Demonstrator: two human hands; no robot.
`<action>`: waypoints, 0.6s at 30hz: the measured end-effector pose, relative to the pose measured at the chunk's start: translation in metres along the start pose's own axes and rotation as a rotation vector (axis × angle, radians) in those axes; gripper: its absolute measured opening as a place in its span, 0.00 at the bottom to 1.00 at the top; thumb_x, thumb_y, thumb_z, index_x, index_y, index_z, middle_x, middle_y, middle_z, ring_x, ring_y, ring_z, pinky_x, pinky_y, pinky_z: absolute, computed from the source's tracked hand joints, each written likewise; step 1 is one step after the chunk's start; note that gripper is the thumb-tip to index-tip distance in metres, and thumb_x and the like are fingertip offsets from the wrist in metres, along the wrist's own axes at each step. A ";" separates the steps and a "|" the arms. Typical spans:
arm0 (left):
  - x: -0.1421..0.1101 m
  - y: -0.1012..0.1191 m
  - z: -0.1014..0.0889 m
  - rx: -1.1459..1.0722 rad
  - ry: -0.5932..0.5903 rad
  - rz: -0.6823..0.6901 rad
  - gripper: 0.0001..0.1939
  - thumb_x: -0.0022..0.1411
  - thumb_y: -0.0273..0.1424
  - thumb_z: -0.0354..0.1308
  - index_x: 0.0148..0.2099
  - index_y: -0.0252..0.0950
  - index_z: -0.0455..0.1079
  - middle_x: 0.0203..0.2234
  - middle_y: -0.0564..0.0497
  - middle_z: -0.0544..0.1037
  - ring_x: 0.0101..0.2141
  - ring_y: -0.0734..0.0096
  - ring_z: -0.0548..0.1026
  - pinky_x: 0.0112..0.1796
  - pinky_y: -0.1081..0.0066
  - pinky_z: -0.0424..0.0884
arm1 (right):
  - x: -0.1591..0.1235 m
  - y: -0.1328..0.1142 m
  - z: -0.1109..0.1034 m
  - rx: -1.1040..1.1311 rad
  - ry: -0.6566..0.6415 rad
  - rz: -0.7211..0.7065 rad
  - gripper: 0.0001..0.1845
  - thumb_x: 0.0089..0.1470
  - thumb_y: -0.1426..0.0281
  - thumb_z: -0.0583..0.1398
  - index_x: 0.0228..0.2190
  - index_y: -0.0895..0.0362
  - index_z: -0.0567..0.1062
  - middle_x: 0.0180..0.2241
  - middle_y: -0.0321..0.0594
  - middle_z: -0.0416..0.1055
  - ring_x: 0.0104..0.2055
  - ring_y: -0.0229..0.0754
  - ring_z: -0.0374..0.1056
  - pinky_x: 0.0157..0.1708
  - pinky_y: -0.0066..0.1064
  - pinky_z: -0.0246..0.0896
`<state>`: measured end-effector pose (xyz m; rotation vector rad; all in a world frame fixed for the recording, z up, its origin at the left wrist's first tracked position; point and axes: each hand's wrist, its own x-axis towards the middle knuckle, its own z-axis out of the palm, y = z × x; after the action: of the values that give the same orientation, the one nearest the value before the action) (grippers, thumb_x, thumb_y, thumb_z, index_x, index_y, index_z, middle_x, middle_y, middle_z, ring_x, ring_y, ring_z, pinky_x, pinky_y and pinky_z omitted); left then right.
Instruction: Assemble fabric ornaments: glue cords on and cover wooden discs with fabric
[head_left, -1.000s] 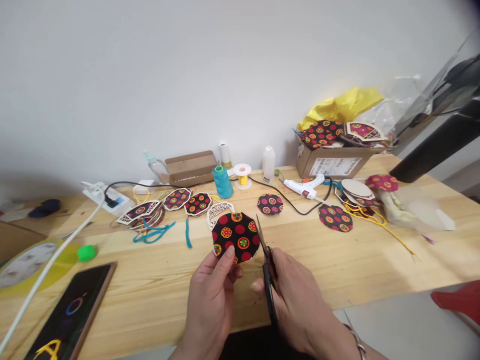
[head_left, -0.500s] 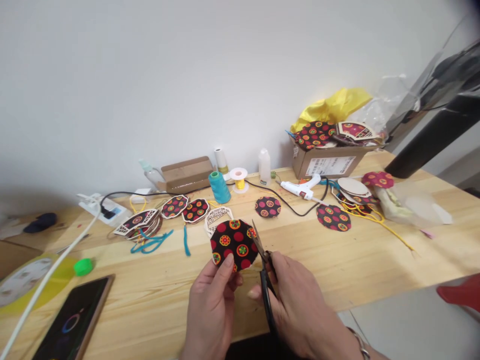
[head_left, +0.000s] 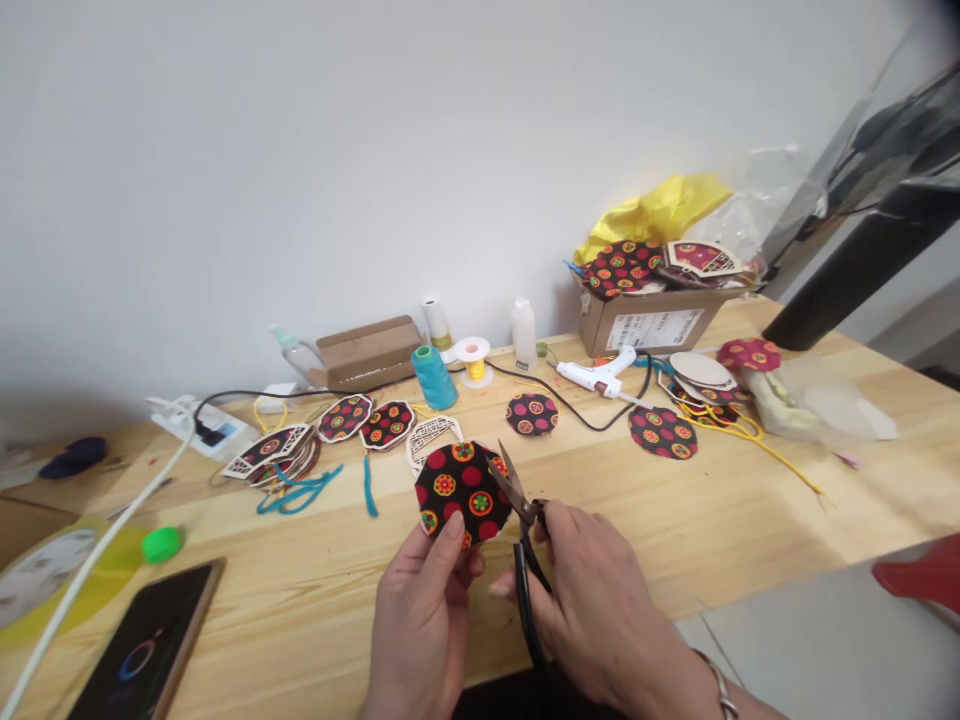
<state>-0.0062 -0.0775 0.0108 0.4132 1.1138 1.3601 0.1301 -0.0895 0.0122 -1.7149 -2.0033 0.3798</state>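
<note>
My left hand [head_left: 429, 595] pinches a roundish piece of black fabric [head_left: 459, 490] printed with red dots and flowers, thumb on top. In my right hand [head_left: 592, 590] is a pair of black-handled scissors [head_left: 529, 575], fingers through the handles. The blades meet the fabric's right edge, with the upper blade lying over it. Just behind the fabric lies a white lattice frame [head_left: 433, 440], partly covered from view. A smaller fabric disc [head_left: 532, 414] and a larger fabric piece [head_left: 663, 432] rest on the wooden table beyond my right hand.
A teal thread cone [head_left: 433, 378], a yellow spool [head_left: 473, 362] and a white glue gun [head_left: 600, 374] stand or lie towards the wall. A full cardboard box [head_left: 652, 325] is at back right. Finished ornaments [head_left: 277, 455], a power strip [head_left: 217, 430] and a phone [head_left: 146, 645] are on the left.
The scissor blades have opened slightly, and the upper one now overlaps the fabric's right edge more. The whole scene has shifted slightly left with the camera.
</note>
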 end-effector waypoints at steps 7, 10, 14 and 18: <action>0.001 0.000 0.000 0.003 0.009 0.004 0.16 0.45 0.34 0.71 0.35 0.32 0.75 0.29 0.50 0.78 0.24 0.77 0.68 0.22 0.76 0.65 | -0.003 0.002 0.003 -0.070 0.087 -0.047 0.12 0.55 0.61 0.57 0.28 0.55 0.64 0.25 0.38 0.69 0.27 0.44 0.64 0.28 0.32 0.51; 0.001 -0.001 0.000 0.000 0.004 0.000 0.16 0.45 0.34 0.71 0.35 0.33 0.75 0.29 0.50 0.78 0.24 0.77 0.69 0.22 0.76 0.66 | -0.002 0.004 0.005 -0.085 0.114 -0.055 0.11 0.54 0.62 0.58 0.28 0.55 0.63 0.24 0.37 0.68 0.26 0.43 0.63 0.27 0.32 0.50; 0.001 -0.001 0.000 -0.002 -0.012 0.005 0.16 0.46 0.34 0.70 0.37 0.33 0.75 0.29 0.50 0.78 0.23 0.77 0.68 0.22 0.76 0.66 | -0.001 0.005 0.006 -0.079 0.126 -0.056 0.11 0.54 0.62 0.57 0.27 0.55 0.63 0.24 0.37 0.67 0.25 0.43 0.62 0.27 0.32 0.49; 0.000 -0.001 0.000 -0.003 -0.023 -0.006 0.15 0.47 0.34 0.70 0.36 0.33 0.74 0.29 0.51 0.77 0.23 0.78 0.67 0.22 0.76 0.66 | -0.002 0.006 0.005 -0.073 0.129 -0.064 0.09 0.54 0.63 0.56 0.27 0.55 0.63 0.24 0.37 0.67 0.26 0.42 0.62 0.27 0.32 0.49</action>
<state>-0.0053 -0.0773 0.0099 0.4218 1.0932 1.3485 0.1324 -0.0900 0.0046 -1.6688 -1.9944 0.1720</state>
